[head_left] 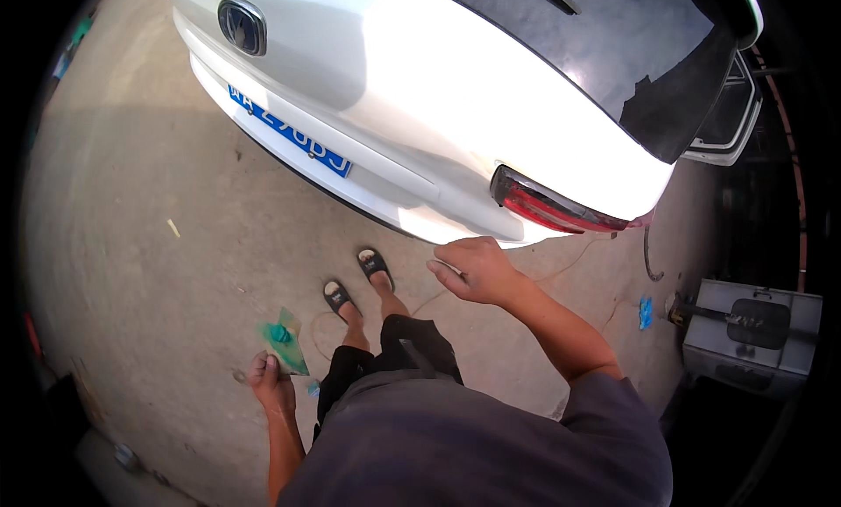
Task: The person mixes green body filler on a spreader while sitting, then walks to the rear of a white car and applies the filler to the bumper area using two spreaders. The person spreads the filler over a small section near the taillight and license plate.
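Observation:
Pinched at one corner in my left hand [273, 384] is a thin, flat, see-through sheet [293, 356] smeared with green. On top of it sits a dab of darker green paste [279, 333]. My right hand [478, 270] is held out at the rear corner of a white car [412, 86], just below the bumper's edge in the picture. Its fingers are curled and the thumb lies close to the forefinger; what they hold, if anything, I cannot make out. Whether this hand touches the bumper [457, 211] I cannot tell. A red tail lamp [552, 207] is above and right of it.
A blue number plate [289, 132] is on the car's rear. My sandalled feet [357, 283] stand on concrete floor [158, 288]. A thin cord [569, 266] trails across it. To the right are a grey metal box-like unit [745, 332], a blue scrap [646, 313] and an open car door [731, 113].

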Available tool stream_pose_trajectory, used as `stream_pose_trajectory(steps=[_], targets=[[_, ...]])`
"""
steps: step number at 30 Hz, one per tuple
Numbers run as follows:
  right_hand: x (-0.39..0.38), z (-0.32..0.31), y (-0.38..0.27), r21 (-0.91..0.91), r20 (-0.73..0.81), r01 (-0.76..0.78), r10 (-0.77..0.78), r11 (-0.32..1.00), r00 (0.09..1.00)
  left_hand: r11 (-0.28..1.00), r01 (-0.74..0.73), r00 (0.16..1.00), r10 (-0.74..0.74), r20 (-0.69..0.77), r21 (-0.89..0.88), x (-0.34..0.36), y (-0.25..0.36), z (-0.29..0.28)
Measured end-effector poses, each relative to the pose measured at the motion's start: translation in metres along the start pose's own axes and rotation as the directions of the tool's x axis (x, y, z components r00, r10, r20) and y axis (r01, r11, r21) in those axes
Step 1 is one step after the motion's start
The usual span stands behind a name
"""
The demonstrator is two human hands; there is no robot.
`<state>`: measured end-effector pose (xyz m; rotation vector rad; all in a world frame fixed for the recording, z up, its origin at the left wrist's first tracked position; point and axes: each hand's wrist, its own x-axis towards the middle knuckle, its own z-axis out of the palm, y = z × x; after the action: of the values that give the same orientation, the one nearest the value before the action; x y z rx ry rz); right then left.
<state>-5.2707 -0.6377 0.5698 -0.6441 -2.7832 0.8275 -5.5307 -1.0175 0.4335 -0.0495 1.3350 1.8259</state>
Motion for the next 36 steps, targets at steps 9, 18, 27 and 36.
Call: stream_pose_trajectory(steps=[9,18,27,36], targets=[[-0.151,0.064,-0.170,0.685,0.563,-0.582,0.189,0.437,0.804,0.987,-0.086,0.981,0.108,0.160,-0.139,-0.084,0.049,0.050],[-0.110,0.006,-0.196,0.886,0.185,-0.361,0.494,0.289,0.849,0.995,-0.055,0.802,0.096,0.589,-0.087,-0.113,0.091,0.169],[-0.110,0.021,-0.219,0.998,-0.027,-0.025,0.731,0.060,0.682,0.988,-0.142,0.722,0.068,0.688,0.052,-0.140,0.080,0.196],[-0.145,-0.047,-0.223,0.921,-0.325,0.061,0.671,0.386,0.667,0.977,-0.108,0.865,0.001,0.502,0.185,-0.149,0.127,0.182]])
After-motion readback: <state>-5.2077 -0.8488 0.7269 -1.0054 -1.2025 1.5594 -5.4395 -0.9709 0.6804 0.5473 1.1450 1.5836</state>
